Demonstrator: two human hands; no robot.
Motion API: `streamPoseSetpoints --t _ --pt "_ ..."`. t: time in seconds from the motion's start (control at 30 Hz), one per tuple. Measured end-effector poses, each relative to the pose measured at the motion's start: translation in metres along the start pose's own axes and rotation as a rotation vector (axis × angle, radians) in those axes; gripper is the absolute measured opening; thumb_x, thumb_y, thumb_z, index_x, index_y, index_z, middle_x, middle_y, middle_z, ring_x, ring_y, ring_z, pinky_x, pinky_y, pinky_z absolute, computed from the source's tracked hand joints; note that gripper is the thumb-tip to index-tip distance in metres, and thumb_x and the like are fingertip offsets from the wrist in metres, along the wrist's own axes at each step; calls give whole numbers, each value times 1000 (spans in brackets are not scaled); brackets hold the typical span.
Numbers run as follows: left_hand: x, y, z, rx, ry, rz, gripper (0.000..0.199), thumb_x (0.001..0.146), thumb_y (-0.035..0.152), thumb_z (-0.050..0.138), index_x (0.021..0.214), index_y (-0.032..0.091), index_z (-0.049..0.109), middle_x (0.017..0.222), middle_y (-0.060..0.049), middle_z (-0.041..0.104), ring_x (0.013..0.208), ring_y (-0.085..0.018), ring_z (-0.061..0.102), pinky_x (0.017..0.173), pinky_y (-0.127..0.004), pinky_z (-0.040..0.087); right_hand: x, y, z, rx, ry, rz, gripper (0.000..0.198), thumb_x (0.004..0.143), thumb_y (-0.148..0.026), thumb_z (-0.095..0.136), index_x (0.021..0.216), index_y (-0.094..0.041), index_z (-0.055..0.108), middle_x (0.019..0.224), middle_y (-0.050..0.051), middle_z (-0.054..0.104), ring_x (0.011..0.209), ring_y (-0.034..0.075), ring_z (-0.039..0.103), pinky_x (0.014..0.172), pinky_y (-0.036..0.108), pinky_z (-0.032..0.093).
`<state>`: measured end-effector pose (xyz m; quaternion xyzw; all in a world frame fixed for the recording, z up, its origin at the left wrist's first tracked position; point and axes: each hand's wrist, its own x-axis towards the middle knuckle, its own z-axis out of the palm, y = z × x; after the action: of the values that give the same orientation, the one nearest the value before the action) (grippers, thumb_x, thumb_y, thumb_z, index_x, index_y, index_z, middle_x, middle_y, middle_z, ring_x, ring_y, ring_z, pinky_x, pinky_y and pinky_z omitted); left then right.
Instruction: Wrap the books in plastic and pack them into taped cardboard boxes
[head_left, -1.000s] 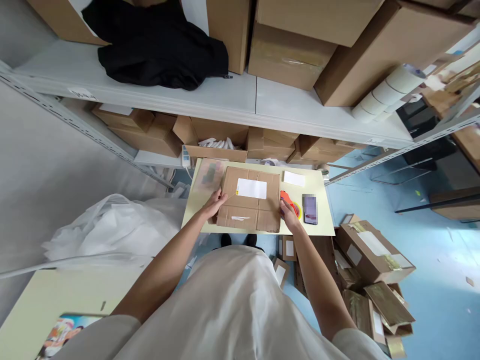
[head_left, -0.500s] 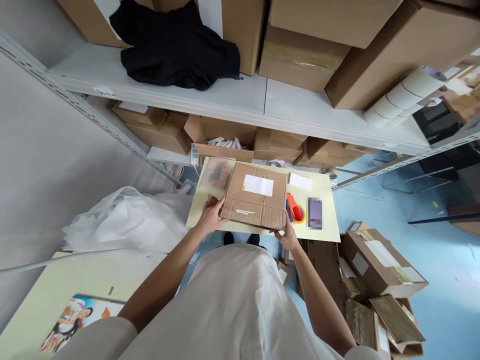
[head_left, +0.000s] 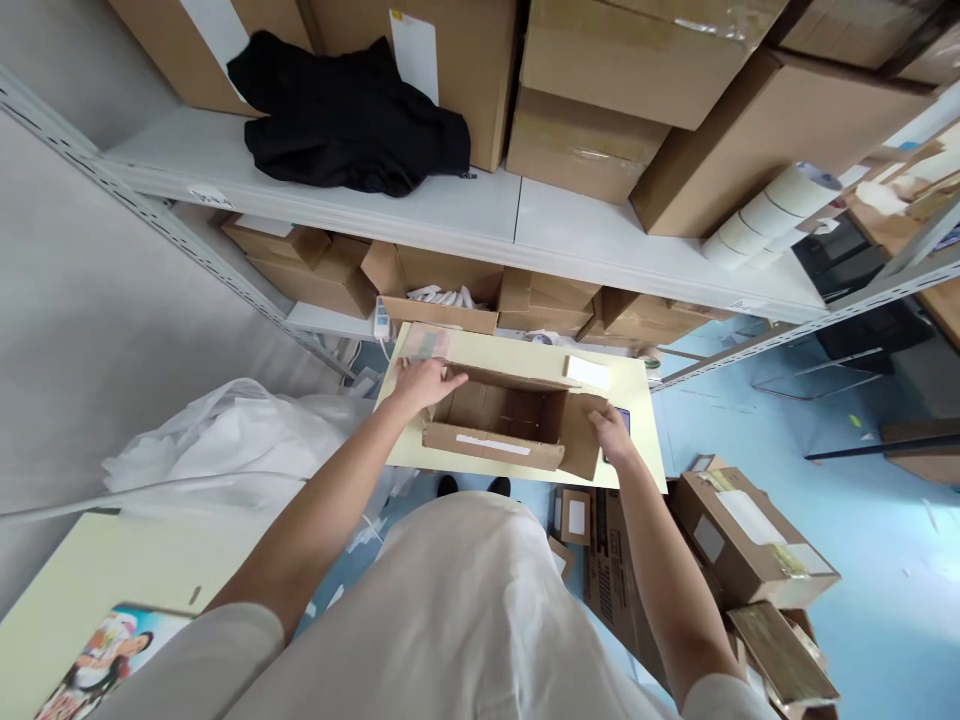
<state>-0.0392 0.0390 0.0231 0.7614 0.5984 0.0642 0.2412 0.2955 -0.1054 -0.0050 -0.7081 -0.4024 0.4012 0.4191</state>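
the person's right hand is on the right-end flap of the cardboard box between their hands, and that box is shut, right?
Not shut: in the head view the cardboard box is open, its inside showing. The right hand is indeed on the right-end flap.

A grey metal shelf (head_left: 491, 208) spans the top. On it, a crumpled black garment (head_left: 360, 125) lies at left, brown cardboard boxes (head_left: 585, 150) stand at centre and right, and white rolls (head_left: 765, 220) are stacked near the right end. Below, an open carton (head_left: 442, 314) holds white items too small to identify. At lower left, a colourful magazine (head_left: 105, 660) lies on a pale counter (head_left: 150, 565) near bunched white plastic (head_left: 217, 450). At right, more cartons (head_left: 757, 540) are piled on the blue floor (head_left: 892, 610).
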Motion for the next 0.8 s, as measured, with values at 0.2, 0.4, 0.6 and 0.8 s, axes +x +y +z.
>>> streamPoseSetpoints --t 0.2,0.4,0.6,0.8 --pt "-6 -23 14 -24 -24 100 69 52 57 81 109 21 67 112 -16 67 110 -44 56 106 -72 9 4 2 7 -288 200 -69 71 77 -44 61 136 -12 39 119 19 60 105 33 57 89 50 45" --pt "-29 -20 -4 235 114 326 48 45 43 89 86 24 74 104 -16 67 117 -43 49 110 -63 13 -5 -28 21 -970 35 -388 23 85 -31 58 103 -18 65 111 19 62 112 37 51 99 55 30" --pt "-55 -14 10 168 -27 224 43 57 62 77 64 20 70 71 -15 67 93 -42 62 104 -61 22 -6 -26 30 -1033 -252 -139 58 75 -69 59 103 -19 67 89 18 71 94 37 64 87 52 40" --pt "-86 -33 43 -116 -120 33 84 46 67 78 112 17 64 112 -26 65 111 -50 56 105 -65 15 -32 13 45 -821 -338 -61 115 64 -61 72 151 -10 17 152 26 29 137 39 35 104 50 37"
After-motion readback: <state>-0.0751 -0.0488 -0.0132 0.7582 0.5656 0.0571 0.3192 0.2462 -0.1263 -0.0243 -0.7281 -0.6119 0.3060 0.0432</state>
